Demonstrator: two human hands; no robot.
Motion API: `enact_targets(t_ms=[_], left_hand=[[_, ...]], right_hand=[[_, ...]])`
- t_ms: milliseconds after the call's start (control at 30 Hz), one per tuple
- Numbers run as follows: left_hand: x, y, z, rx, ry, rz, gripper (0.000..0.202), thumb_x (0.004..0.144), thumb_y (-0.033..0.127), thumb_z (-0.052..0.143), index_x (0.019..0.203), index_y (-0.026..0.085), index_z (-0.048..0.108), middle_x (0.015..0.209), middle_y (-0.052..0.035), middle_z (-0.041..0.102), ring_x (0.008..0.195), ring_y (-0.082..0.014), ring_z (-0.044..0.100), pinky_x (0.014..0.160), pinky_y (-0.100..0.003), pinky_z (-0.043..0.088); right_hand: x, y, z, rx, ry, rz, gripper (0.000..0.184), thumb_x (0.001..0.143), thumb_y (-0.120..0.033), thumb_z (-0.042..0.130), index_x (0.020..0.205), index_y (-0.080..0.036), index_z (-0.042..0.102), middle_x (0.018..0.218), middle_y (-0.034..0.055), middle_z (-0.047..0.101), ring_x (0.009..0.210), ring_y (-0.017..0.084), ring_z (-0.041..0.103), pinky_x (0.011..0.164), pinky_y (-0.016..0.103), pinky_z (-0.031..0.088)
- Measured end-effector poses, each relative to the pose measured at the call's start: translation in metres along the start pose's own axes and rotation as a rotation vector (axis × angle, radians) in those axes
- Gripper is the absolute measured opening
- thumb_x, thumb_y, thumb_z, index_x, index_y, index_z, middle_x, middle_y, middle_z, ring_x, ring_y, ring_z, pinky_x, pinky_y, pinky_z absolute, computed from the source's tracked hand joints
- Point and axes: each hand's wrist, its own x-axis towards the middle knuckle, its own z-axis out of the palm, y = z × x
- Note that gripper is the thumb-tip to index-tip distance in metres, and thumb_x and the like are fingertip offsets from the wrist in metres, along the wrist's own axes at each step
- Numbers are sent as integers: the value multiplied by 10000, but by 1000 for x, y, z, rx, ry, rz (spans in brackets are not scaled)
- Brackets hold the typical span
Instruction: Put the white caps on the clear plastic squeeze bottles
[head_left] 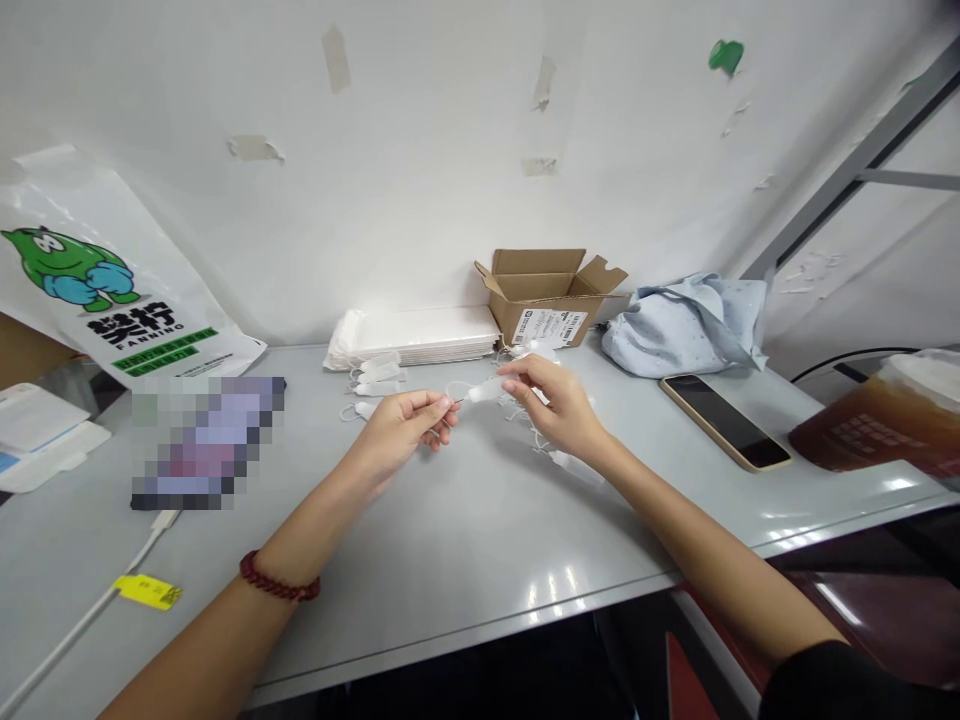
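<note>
My left hand (pixel 409 425) and my right hand (pixel 555 405) meet above the middle of the grey table (pixel 465 540). Between them is a small white tag (pixel 484 390) with a thin loop of string. My right fingers pinch the tag's body; my left fingertips pinch the string end near it. Several more white tags (pixel 375 380) lie on the table behind my left hand, and another tag (pixel 574 465) lies under my right wrist. A red bead bracelet (pixel 279 582) circles my left wrist.
A stack of white sheets (pixel 420 335) and an open cardboard box (pixel 547 295) stand by the wall. A light blue cloth (pixel 686 320), a phone (pixel 724 420) and a drink cup (pixel 885 410) lie right. A plastic bag (pixel 112 290), a blurred item (pixel 206 440) and a cable (pixel 112 590) lie left.
</note>
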Motion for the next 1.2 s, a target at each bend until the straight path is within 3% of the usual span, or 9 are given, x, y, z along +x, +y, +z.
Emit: enact_targets(t_ms=[367, 1200], left_hand=[[0, 1, 0, -41, 2, -5, 253, 781, 384, 645, 791, 131, 650, 728, -7, 587, 567, -84, 511, 545, -236, 405], [-2, 3, -1, -34, -1, -7, 251, 782, 385, 642, 798, 135, 655, 726, -10, 589, 582, -91, 511, 561, -242, 406]], right_hand=[[0, -2, 0, -1, 24, -28, 146, 919, -252, 492, 922, -167, 610, 688, 11, 534, 647, 131, 489, 608, 257, 388], [-1, -1, 2, 29, 15, 77, 215, 925, -323, 473, 925, -168, 622, 693, 21, 570, 634, 131, 511, 604, 262, 396]])
